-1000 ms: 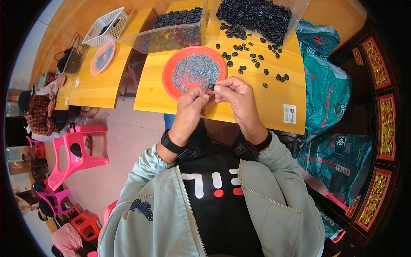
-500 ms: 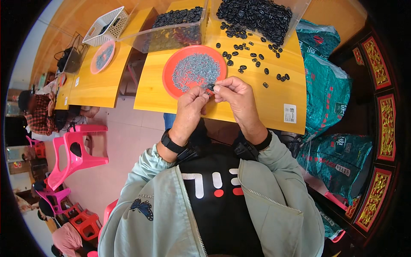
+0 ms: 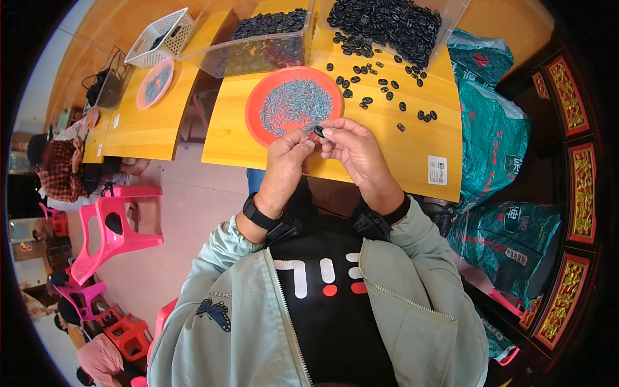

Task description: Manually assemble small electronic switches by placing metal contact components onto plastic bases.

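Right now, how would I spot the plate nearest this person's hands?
Find the nearer yellow table. On it, just beyond the left hand and right hand, lies a round red plate of slim grey screw-like pieces. Unlike the pale pink plate on the neighbouring table at left, it is deeper red.

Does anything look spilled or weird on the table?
Maybe: small black pieces lie scattered on the yellow table, outside the clear bin that holds lots more. That looks spilled, but someone may have put them there.
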The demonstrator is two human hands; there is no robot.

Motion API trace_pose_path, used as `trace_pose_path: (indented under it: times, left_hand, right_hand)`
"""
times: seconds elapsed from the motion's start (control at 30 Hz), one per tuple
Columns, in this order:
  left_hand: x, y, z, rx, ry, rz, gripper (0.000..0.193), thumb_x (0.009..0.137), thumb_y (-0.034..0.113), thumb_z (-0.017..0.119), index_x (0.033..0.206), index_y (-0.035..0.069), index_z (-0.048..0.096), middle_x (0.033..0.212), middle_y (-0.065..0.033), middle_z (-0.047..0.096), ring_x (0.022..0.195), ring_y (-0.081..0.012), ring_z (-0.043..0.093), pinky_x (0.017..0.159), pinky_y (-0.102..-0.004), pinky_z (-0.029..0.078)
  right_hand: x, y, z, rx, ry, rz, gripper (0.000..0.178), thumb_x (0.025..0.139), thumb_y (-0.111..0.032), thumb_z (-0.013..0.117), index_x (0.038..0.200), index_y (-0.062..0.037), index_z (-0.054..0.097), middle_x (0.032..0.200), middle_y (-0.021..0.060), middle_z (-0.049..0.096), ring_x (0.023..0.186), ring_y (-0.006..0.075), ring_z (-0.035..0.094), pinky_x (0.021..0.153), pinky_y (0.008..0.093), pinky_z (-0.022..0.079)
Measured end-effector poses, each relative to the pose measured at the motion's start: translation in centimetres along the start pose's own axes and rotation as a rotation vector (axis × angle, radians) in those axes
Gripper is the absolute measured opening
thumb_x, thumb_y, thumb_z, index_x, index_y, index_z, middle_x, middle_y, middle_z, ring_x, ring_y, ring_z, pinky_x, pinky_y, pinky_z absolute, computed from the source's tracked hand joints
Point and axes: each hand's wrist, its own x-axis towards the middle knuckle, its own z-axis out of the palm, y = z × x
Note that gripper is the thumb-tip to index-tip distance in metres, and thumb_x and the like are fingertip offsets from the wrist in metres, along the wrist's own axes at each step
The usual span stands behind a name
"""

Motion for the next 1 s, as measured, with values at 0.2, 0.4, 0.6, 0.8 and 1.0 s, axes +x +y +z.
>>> trace_pose_path:
  times: [0.2, 0.4, 0.6, 0.8, 1.0]
  left_hand:
    - [0.2, -0.5, -0.1, -0.056, -0.002, -0.010, 0.010, 0.085, 0.012, 0.051, 0.075, 0.007, 0.052, 0.060, 0.0026, 0.046, 0.050, -0.0060, 0.042, 0.046, -0.0205, 0.036]
    - [0.2, -0.3, -0.1, -0.079, 0.038, -0.015, 0.014, 0.084, 0.010, 0.050, 0.070, 0.005, 0.053, 0.057, 0.0018, 0.046, 0.048, -0.0058, 0.041, 0.043, -0.0208, 0.034]
    - [0.2, -0.5, -0.3, -0.056, 0.011, -0.018, 0.012, 0.085, 0.012, 0.050, 0.074, 0.008, 0.052, 0.058, 0.0025, 0.046, 0.049, -0.0064, 0.041, 0.046, -0.0206, 0.034]
    - [0.1, -0.3, 0.0, -0.071, 0.031, 0.011, 0.014, 0.084, 0.011, 0.050, 0.071, 0.005, 0.052, 0.057, 0.0020, 0.045, 0.047, -0.0058, 0.041, 0.043, -0.0212, 0.033]
    - [0.0, -0.4, -0.1, -0.059, 0.042, 0.002, 0.015, 0.084, 0.011, 0.051, 0.070, 0.005, 0.052, 0.056, 0.0022, 0.044, 0.047, -0.0056, 0.040, 0.043, -0.0209, 0.032]
  right_hand:
    - [0.7, 0.8, -0.9, 0.197, -0.054, 0.100, 0.017, 0.085, -0.007, 0.057, 0.100, -0.0012, 0.059, 0.079, 0.0046, 0.061, 0.067, 0.0114, 0.058, 0.064, 0.0252, 0.050]
    - [0.8, 1.0, -1.1, 0.285, -0.074, 0.132, 0.016, 0.085, -0.007, 0.056, 0.099, -0.0013, 0.059, 0.079, 0.0046, 0.061, 0.068, 0.0117, 0.058, 0.064, 0.0257, 0.050]
    - [0.7, 0.7, -0.9, 0.165, -0.079, 0.106, 0.016, 0.086, -0.006, 0.055, 0.101, -0.0026, 0.058, 0.080, 0.0034, 0.060, 0.069, 0.0117, 0.058, 0.065, 0.0262, 0.049]
    - [0.2, 0.4, -0.2, -0.006, -0.010, -0.011, 0.014, 0.086, -0.007, 0.056, 0.099, -0.0018, 0.059, 0.081, 0.0043, 0.061, 0.069, 0.0107, 0.059, 0.065, 0.0249, 0.050]
    - [0.0, 0.4, 0.0, -0.066, -0.004, -0.081, 0.014, 0.086, -0.006, 0.057, 0.098, -0.0017, 0.060, 0.081, 0.0035, 0.061, 0.069, 0.0094, 0.058, 0.064, 0.0238, 0.050]
